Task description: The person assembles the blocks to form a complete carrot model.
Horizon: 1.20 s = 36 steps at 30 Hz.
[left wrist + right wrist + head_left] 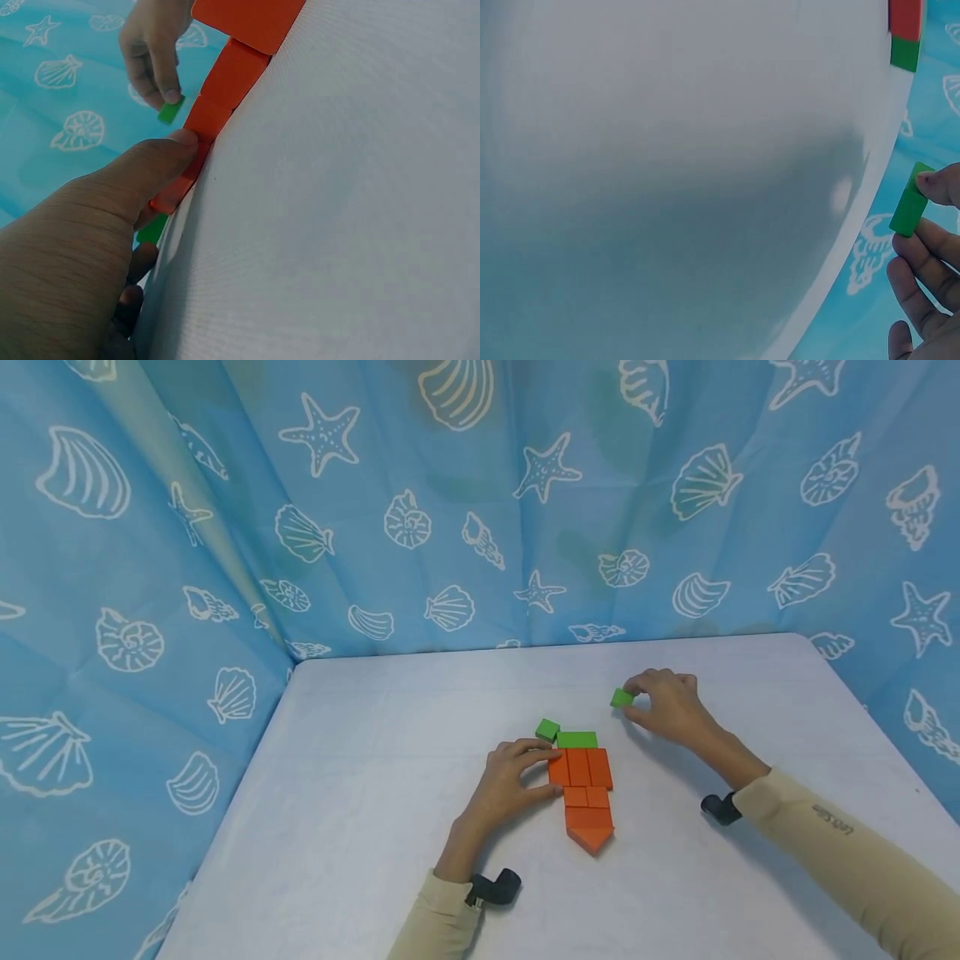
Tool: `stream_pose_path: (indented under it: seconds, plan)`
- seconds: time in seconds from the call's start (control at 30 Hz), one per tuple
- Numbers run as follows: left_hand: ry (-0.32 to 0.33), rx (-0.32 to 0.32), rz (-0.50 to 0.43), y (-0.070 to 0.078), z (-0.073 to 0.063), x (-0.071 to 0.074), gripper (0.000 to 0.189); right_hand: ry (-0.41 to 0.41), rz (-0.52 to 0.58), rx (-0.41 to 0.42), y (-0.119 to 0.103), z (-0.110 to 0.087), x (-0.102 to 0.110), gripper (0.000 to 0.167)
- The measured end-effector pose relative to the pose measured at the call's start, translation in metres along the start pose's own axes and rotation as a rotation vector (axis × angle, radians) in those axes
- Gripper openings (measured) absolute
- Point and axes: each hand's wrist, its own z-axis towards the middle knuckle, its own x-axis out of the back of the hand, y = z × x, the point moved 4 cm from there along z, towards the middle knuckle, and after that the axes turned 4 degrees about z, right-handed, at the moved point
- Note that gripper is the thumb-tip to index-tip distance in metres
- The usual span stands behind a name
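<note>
In the head view, orange blocks (578, 768) lie joined on the table, ending in an orange triangular block (591, 838) that points toward me. A flat green block (577, 740) touches their far edge, with a small green block (547, 729) tilted at its left. My left hand (510, 781) holds the leftmost block of the wide orange row, index finger near its far end and thumb by its near end. Above the table, to the right, my right hand (670, 708) pinches another small green block (910, 202) between thumb and fingertips.
A white cloth covers the table (360, 793). Behind it and along the left hangs a blue curtain (450, 502) with white shells and starfish. A black wrist device (497, 887) sits on the left wrist, and another black device (722, 809) on the right.
</note>
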Motion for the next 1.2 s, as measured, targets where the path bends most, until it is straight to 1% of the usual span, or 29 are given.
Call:
stream_pose_path:
  seconds: [0.27,0.57,0.7,0.87,1.2]
  plan:
    - [0.0,0.008,0.029,-0.004,0.0,-0.004,0.051,-0.015,0.003,0.011,-0.01,-0.006,-0.007,0.032]
    - [0.009,-0.001,0.024,-0.006,0.001,-0.006,0.051,-0.028,0.012,-0.005,-0.021,-0.011,-0.011,0.032]
    - [0.014,-0.005,0.021,-0.005,0.0,-0.005,0.05,-0.022,0.01,-0.004,-0.025,-0.013,-0.011,0.031]
    - [0.025,-0.015,0.02,-0.004,0.0,-0.004,0.05,-0.005,0.022,0.017,-0.028,-0.015,-0.013,0.031]
    - [0.018,-0.006,0.013,-0.004,0.0,-0.005,0.05,-0.013,0.012,0.019,-0.027,-0.017,-0.02,0.033]
